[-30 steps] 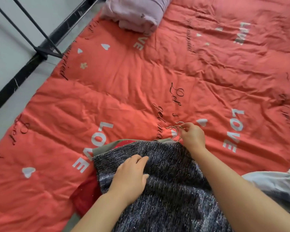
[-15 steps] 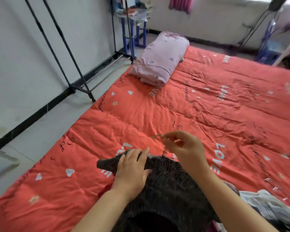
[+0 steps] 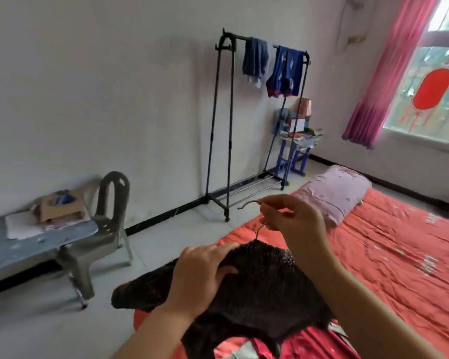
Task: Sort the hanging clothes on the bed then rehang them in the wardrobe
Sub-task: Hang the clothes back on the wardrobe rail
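Observation:
A dark grey knitted garment (image 3: 257,294) hangs on a thin metal hanger (image 3: 254,216), lifted above the red quilt of the bed (image 3: 399,268). My right hand (image 3: 293,224) pinches the hanger's hook and holds it up. My left hand (image 3: 202,275) grips the garment's left shoulder. Beneath the garment lies a red piece of clothing (image 3: 309,343). A black clothes rack (image 3: 244,120) stands against the far wall, with two blue garments (image 3: 272,66) draped over its top bar.
A grey plastic chair (image 3: 99,234) and a low blue-grey bench (image 3: 21,244) with papers stand at the left wall. A folded pink blanket (image 3: 340,193) lies at the bed's head. A small blue table (image 3: 296,146) stands behind the rack, a pink curtain (image 3: 389,81) by the window.
Both hands have raised the dark garment and its hanger off the quilt. My view has swung up from the bed towards the clothes rack and the wall.

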`<state>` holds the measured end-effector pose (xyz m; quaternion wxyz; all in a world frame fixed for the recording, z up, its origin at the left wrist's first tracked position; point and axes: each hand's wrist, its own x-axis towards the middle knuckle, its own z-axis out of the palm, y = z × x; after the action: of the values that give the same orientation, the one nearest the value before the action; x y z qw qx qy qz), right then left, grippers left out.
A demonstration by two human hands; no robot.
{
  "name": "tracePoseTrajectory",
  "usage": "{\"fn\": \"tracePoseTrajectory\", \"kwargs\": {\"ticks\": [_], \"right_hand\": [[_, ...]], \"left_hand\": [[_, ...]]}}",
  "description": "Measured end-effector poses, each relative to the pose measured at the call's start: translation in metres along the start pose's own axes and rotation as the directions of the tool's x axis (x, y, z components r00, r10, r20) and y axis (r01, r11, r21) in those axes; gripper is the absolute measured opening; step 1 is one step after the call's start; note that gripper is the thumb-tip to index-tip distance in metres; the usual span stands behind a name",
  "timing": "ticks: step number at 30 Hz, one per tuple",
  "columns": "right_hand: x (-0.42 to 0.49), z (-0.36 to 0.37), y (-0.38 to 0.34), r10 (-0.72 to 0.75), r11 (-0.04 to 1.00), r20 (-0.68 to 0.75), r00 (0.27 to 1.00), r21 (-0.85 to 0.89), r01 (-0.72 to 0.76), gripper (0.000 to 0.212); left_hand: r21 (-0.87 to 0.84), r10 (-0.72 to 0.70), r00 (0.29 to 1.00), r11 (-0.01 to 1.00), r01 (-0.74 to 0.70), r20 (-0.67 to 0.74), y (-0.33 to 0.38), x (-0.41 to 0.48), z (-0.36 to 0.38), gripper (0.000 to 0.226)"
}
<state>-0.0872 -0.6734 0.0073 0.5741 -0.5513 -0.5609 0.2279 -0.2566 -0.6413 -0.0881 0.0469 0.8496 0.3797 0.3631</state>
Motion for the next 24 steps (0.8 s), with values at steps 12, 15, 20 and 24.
{"fn": "tracePoseTrajectory", "kwargs": {"ticks": [12, 15, 20, 24], "right_hand": [[-0.081, 0.266, -0.12, -0.467, 0.577, 0.595, 0.654, -0.356, 0.735, 0.08], [-0.088, 0.334, -0.148, -0.616, 0.401, 0.604, 0.506, -0.313, 0.861, 0.081], [-0.095, 0.442, -0.195, -0.777, 0.272, 0.555, 0.296, -0.128, 0.954, 0.079], [-0.098, 0.527, -0.23, -0.861, 0.164, 0.494, 0.118, 0.049, 0.985, 0.081]], "left_hand": [[0.138, -0.428, 0.815, 0.848, 0.511, -0.39, -0.107, -0.152, -0.312, 0.044], [0.161, -0.47, 0.753, 0.79, 0.591, -0.46, -0.131, -0.186, -0.366, 0.047], [0.167, -0.563, 0.615, 0.649, 0.743, -0.552, -0.168, -0.239, -0.439, 0.047], [0.197, -0.602, 0.515, 0.514, 0.835, -0.61, -0.189, -0.27, -0.493, 0.048]]}}
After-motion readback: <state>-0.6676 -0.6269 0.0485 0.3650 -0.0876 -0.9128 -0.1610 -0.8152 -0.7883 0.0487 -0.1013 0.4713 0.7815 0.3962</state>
